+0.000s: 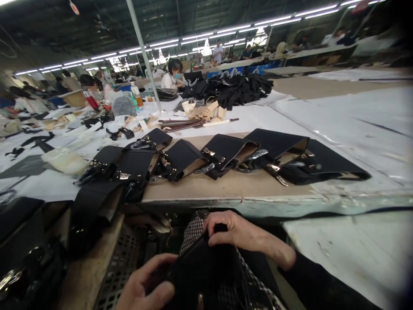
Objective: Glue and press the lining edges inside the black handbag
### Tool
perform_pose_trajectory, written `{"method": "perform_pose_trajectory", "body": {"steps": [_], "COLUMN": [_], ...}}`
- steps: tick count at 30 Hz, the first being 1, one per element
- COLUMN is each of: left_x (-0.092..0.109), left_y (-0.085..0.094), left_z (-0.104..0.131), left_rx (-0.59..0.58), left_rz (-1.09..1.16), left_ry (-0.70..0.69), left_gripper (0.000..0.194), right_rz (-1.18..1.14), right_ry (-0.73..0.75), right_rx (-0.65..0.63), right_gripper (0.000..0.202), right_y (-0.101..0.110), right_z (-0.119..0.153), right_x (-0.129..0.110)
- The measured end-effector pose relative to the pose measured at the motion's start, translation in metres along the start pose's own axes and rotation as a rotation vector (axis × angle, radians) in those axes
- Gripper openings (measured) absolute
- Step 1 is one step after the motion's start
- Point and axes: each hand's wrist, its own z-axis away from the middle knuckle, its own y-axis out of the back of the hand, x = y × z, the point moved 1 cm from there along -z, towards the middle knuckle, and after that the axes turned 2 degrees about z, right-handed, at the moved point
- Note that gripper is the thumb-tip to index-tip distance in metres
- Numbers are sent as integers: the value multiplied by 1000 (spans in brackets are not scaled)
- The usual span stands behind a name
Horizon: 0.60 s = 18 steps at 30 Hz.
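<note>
A black handbag (193, 271) lies across my lap, with a gold metal fitting showing at the bottom of the view. My left hand (146, 282) grips its left side, thumb on the near face and fingers behind the edge. At the top, my right hand (226, 228) pinches the bag's upper edge between thumb and curled fingers. Black-and-white checked cloth (193, 230) shows behind and right of the bag. The bag's lower part runs out of view.
Several black bags (226, 148) with gold hardware lie in a row on brown board (232, 191) along the table edge. More bags (93, 211) rest on a wooden surface at left. Beyond are tan scraps (206, 111), a black heap (232, 88) and seated people.
</note>
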Motion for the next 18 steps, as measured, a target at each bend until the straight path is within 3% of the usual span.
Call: {"method": "perform_pose_trajectory", "body": {"steps": [6, 18], "left_x": [3, -6], "left_y": [3, -2], "left_z": [-7, -13], "left_rx": [63, 135], "left_rz": [-204, -114], "left_ry": [1, 53], "left_gripper": [29, 32], "right_rz": [13, 86], "right_ry": [-79, -122], "right_rx": [112, 243], "right_gripper": [14, 15], "right_y": [-8, -13], "right_z": [2, 9], "right_x": [-4, -3]}}
